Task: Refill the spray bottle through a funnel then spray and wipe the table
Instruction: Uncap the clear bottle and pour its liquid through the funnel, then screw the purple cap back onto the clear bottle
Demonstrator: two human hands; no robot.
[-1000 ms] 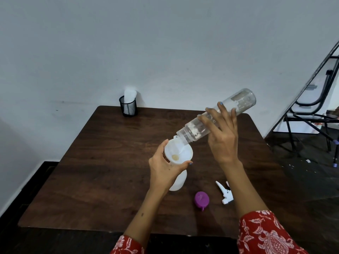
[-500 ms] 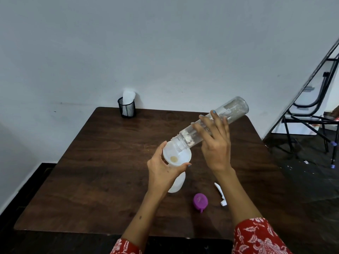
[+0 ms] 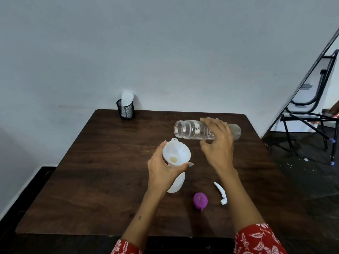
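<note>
A white funnel (image 3: 177, 153) sits in the neck of the white spray bottle (image 3: 177, 183), which stands on the dark wooden table (image 3: 110, 162). My left hand (image 3: 163, 171) wraps around the funnel and the bottle's top. My right hand (image 3: 219, 143) holds a clear plastic bottle (image 3: 190, 129) nearly level, its open mouth pointing left, up and to the right of the funnel. The white spray trigger head (image 3: 221, 193) lies on the table beside my right forearm, and a purple cap (image 3: 200, 200) lies to its left.
A black mesh cup (image 3: 126, 110) holding white tissue (image 3: 127, 97) stands at the table's far edge by the wall. Black metal chair frames (image 3: 311, 110) stand to the right of the table.
My right hand has lifted the clear bottle away from the funnel and swung it right, from steeply tipped to almost level. My left hand stays on the funnel.
</note>
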